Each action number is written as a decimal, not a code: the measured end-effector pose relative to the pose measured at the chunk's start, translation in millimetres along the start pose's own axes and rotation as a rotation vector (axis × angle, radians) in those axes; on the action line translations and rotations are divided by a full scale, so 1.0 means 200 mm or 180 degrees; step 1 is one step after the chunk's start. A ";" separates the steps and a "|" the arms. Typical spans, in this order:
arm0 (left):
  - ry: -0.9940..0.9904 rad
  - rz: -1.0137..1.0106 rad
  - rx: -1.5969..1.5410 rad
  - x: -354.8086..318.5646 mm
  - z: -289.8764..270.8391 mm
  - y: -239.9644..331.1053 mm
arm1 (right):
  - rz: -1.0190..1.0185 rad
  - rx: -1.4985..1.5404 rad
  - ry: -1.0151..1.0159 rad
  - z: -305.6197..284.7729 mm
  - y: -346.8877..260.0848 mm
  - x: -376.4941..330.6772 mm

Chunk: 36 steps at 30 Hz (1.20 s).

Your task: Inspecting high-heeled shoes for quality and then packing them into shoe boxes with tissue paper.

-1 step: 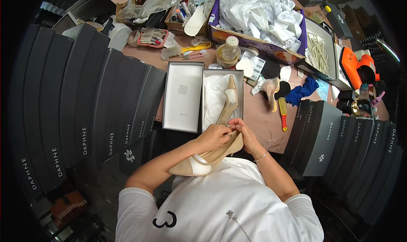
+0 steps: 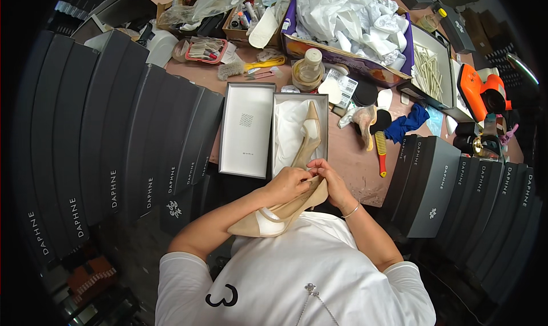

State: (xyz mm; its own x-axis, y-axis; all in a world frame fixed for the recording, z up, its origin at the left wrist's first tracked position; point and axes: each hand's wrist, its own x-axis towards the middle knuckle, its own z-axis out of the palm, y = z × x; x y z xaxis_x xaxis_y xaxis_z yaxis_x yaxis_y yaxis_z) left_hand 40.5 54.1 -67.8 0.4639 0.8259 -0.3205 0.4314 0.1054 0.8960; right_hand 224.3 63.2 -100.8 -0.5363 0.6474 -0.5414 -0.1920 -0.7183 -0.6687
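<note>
A beige pointed pump (image 2: 244,225) with white stuffing showing inside its front lies across my body, toe to the left and heel end to the right. My left hand (image 2: 287,185) is closed at the shoe's heel end, its fingertips at the upper edge. From the other side my right hand (image 2: 335,184) grips the same heel end, thumb and fingers close to the left ones. What lies between the fingertips is too small to tell. Just beyond, a matching pump (image 2: 311,139) rests on white tissue (image 2: 288,123) in an open shoebox (image 2: 325,110).
The box's lid (image 2: 246,100) lies inside up, left of the box. Dark shoeboxes (image 2: 128,132) stand in rows at left, with more shoeboxes (image 2: 425,183) at right. Behind are a glass bottle (image 2: 307,75), a purple carton (image 2: 348,61), a yellow-handled brush (image 2: 265,63) and an orange heat gun (image 2: 471,92).
</note>
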 end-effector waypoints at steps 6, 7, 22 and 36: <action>0.0128 0.0106 0.0017 0.00 0.03 -0.05 | 0.0000 0.0012 0.0001 0.00 0.00 0.00; 0.0142 0.0118 0.0009 0.00 0.03 -0.05 | -0.0005 0.0012 -0.0001 0.00 0.00 0.00; -0.0222 -0.0356 -0.0276 0.04 -0.03 -0.02 | 0.0125 0.0390 -0.0097 -0.04 0.01 0.02; -0.0116 -0.0073 -0.0105 0.06 0.00 -0.01 | 0.0072 0.0313 -0.0066 -0.06 0.01 0.00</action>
State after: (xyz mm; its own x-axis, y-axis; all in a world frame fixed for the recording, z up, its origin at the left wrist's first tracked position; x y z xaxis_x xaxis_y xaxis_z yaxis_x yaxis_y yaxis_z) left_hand 44.2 64.4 -74.0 0.4824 0.8023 -0.3514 0.4168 0.1426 0.8977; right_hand 233.5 65.4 -107.9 -0.5582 0.6261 -0.5444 -0.2588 -0.7548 -0.6027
